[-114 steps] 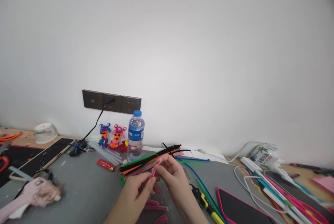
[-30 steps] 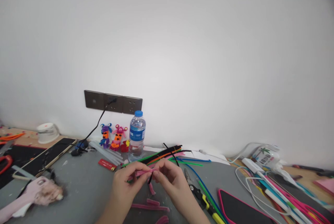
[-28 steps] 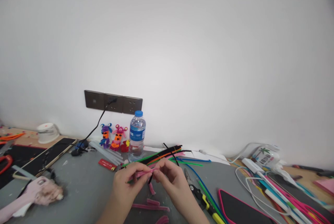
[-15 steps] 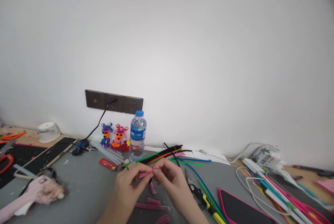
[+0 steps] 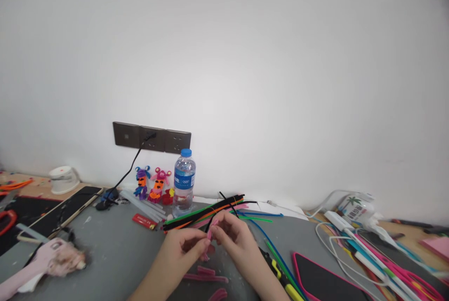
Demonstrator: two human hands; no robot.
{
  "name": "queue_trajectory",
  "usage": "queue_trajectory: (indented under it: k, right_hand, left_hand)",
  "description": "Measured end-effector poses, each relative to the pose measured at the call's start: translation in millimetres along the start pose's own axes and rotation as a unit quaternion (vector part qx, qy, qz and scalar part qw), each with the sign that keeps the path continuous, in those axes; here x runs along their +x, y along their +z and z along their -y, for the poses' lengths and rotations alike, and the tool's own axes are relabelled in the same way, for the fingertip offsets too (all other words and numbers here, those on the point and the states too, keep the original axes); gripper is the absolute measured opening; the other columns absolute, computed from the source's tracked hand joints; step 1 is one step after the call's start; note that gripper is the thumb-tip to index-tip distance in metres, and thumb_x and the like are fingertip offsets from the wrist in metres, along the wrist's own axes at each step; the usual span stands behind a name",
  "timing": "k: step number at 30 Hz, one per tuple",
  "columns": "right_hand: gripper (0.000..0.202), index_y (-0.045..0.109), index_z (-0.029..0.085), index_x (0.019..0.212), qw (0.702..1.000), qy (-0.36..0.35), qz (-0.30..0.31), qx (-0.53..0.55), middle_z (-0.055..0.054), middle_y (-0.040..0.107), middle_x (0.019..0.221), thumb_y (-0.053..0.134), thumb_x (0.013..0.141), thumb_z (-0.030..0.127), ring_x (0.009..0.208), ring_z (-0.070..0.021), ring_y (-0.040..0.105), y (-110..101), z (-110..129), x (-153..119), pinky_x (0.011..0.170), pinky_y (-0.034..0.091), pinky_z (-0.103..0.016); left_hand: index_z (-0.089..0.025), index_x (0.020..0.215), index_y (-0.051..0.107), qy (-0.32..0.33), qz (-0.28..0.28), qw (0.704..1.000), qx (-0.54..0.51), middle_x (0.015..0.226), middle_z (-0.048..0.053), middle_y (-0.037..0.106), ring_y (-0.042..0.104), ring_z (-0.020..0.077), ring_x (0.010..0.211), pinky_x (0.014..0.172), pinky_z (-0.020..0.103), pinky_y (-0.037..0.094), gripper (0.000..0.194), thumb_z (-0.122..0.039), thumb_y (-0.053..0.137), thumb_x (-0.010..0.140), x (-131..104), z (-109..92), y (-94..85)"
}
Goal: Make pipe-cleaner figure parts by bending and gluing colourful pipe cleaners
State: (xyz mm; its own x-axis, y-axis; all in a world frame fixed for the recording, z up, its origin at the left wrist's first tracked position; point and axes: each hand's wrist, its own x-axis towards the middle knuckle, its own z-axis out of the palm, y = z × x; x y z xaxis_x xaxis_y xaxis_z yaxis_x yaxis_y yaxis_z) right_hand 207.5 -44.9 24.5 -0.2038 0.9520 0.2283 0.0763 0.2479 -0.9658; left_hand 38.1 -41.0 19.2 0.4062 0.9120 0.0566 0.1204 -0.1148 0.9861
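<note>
L hand (image 5: 180, 249) & R hand (image 5: 233, 235) are both pinching a short pink fuzzy stem (image 5: 209, 233), thumb-to-finger, in front of & slightly R of the clear plastic bottle w/ blue cap (image 5: 184, 186). Thin black stem (image 5: 207, 226) is showing beside it; can't tell if gripped too. Loose pink fuzzy pcs (image 5: 212, 278) are lying on grey mat (image 5: 119, 245) well in front of bottle; black/green/orange stem bundle (image 5: 205, 212) is running from bottle's front out to its R.

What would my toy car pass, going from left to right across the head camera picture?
White tub → purple-and-blue figure → pink-and-orange figure → blue-capped water bottle → the held pink fuzzy strip → pink-edged phone → flat pink pad at the right edge.
</note>
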Motion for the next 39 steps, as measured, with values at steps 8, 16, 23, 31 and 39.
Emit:
queue_trajectory:
  k: [8,16,23,31,39]
  right_hand:
    - [0.018,0.055,0.018,0.077,1.0,-0.011,0.02,-0.01,0.002,0.057,0.068,0.06,0.088,0.032,0.064,-0.0131,0.052,0,7,-2,0.062,0.042,-0.023]
    - [0.018,0.055,0.017,0.077,1.0,-0.009,0.01,-0.025,0.002,0.053,0.068,0.059,0.088,0.031,0.064,-0.013,0.05,1,6,-2,0.062,0.04,-0.023]
    - [0.017,0.056,0.017,0.081,1.0,-0.006,0.014,-0.003,0.002,0.054,0.068,0.061,0.087,0.032,0.063,-0.0127,0.05,0,6,-1,0.061,0.041,-0.023]
    - [0.01,0.06,0.017,0.082,0.999,-0.005,0.046,-0.004,0.002,0.055,0.072,0.063,0.085,0.026,0.066,-0.0124,0.051,0,9,-3,0.062,0.04,-0.022]
    - [0.005,0.063,0.017,0.08,0.998,-0.044,-0.016,-0.042,-0.001,0.061,0.075,0.061,0.082,0.022,0.07,-0.0156,0.056,1,10,2,0.066,0.044,-0.026]
  left_hand:
    - [-0.013,0.078,0.074,-0.065,0.054,0.991,-0.106,0.072,0.006,0.073,0.062,0.0161,0.057,0.06,0.026,0.048,0.029,-0.04,0.074,0.071,0,3,1.9]
    - [-0.013,0.086,0.076,-0.063,0.082,0.987,-0.12,0.08,0.01,0.077,0.066,0.0174,0.064,0.064,0.027,0.05,0.039,-0.049,0.072,0.073,-1,-4,-1.4]
    - [-0.014,0.088,0.073,-0.097,0.085,0.979,-0.156,0.078,0.009,0.077,0.069,0.0179,0.065,0.063,0.025,0.05,0.044,-0.053,0.075,0.069,-2,0,0.9]
    - [-0.015,0.073,0.064,-0.105,0.072,0.975,-0.183,0.066,0.006,0.073,0.068,0.0183,0.062,0.065,0.028,0.052,0.042,-0.056,0.071,0.072,-4,-4,2.8]
    - [-0.016,0.069,0.06,-0.103,0.04,0.977,-0.184,0.064,0.006,0.072,0.067,0.0183,0.06,0.061,0.026,0.05,0.044,-0.058,0.073,0.068,-4,-10,2.4]
